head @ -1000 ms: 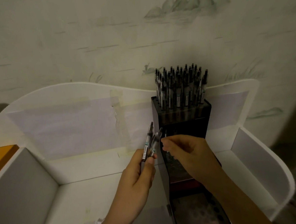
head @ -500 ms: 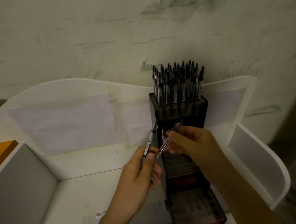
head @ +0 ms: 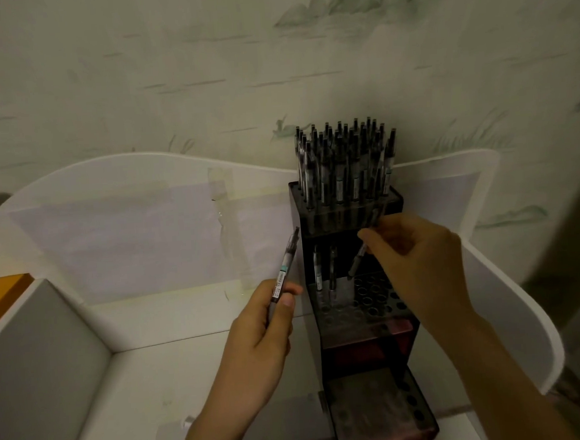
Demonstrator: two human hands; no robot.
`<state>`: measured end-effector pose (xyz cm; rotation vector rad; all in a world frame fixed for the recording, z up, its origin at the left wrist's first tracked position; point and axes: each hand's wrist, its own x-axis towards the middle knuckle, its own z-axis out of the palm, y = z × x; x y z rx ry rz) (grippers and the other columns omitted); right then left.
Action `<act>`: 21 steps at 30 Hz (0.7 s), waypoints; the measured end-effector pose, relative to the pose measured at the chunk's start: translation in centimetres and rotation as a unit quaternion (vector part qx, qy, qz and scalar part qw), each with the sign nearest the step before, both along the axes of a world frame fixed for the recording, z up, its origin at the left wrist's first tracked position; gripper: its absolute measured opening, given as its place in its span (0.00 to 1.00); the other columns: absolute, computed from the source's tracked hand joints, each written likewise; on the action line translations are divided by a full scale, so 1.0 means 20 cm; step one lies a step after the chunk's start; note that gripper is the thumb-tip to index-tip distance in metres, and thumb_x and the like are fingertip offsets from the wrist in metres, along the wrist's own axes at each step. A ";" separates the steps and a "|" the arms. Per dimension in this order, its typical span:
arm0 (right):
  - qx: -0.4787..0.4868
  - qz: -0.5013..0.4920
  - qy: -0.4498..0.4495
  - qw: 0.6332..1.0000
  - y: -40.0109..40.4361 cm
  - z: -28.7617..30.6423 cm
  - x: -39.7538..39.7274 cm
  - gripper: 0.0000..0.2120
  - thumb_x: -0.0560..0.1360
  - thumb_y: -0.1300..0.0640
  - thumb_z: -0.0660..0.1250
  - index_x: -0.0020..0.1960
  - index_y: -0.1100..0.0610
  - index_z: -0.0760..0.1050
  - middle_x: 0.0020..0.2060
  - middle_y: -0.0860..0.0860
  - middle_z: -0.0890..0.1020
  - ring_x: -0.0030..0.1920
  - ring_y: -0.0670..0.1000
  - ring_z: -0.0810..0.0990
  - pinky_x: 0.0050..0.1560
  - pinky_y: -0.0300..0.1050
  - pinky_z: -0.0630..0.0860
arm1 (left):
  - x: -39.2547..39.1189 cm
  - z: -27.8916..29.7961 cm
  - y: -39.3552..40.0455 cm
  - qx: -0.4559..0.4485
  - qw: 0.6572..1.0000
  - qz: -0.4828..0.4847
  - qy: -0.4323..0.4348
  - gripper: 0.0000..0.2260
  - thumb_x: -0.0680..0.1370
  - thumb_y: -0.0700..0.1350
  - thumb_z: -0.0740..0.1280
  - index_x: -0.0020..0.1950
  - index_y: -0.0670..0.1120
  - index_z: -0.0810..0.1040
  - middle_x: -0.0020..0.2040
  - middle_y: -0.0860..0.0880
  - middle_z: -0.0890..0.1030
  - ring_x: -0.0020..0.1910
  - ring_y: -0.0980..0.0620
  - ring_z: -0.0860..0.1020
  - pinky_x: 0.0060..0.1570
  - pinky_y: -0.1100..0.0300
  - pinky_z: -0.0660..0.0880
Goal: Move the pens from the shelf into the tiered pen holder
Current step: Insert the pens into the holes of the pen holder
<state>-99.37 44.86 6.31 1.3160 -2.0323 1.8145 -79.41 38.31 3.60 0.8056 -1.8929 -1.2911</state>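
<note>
Two hands, two pens, one dark tiered pen holder [head: 359, 321] on a white shelf [head: 195, 364].

I saw the left hand [head: 256, 346] gripping one pen [head: 284, 275] between thumb and fingers, tip pointing up, just left of the holder. The right hand [head: 418, 255] pinched a second pen [head: 361, 254], slanted over the middle tier, its lower end at the holes there. Two pens [head: 325, 272] stood upright in that tier; the top tier was packed with pens [head: 345, 168]. An orange edge [head: 2, 298] showed at far left.
</note>
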 end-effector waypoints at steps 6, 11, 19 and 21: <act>0.015 -0.010 0.027 0.999 -0.06 -0.10 -0.03 0.05 0.72 0.56 0.75 0.46 0.56 0.82 0.34 0.38 0.79 0.39 0.34 0.80 0.41 0.23 0.73 | 0.00 0.00 -0.01 -0.022 1.000 0.009 -0.009 0.09 0.81 0.51 0.58 0.55 0.56 0.77 0.27 0.55 0.67 0.26 0.59 0.66 0.29 0.65 0.66; 0.025 -0.001 0.029 0.999 -0.09 -0.14 -0.02 0.05 0.72 0.57 0.75 0.44 0.57 0.82 0.33 0.38 0.79 0.39 0.33 0.80 0.41 0.22 0.72 | 0.00 0.00 -0.02 -0.016 1.000 0.011 -0.007 0.09 0.81 0.51 0.58 0.55 0.56 0.77 0.28 0.55 0.66 0.26 0.59 0.65 0.28 0.64 0.66; 0.057 0.017 0.014 0.998 -0.12 -0.22 0.00 0.05 0.71 0.57 0.76 0.44 0.57 0.82 0.34 0.37 0.78 0.39 0.32 0.79 0.40 0.22 0.72 | -0.01 0.00 -0.03 -0.016 1.000 0.013 -0.008 0.09 0.81 0.52 0.58 0.55 0.56 0.76 0.27 0.55 0.66 0.25 0.59 0.65 0.28 0.64 0.66; 0.061 0.018 0.006 0.998 -0.12 -0.22 -0.01 0.05 0.70 0.56 0.76 0.44 0.55 0.81 0.34 0.38 0.79 0.40 0.33 0.80 0.41 0.23 0.73 | -0.01 0.00 -0.03 -0.013 1.000 0.013 -0.006 0.09 0.81 0.51 0.58 0.55 0.55 0.76 0.27 0.56 0.66 0.25 0.59 0.65 0.28 0.64 0.65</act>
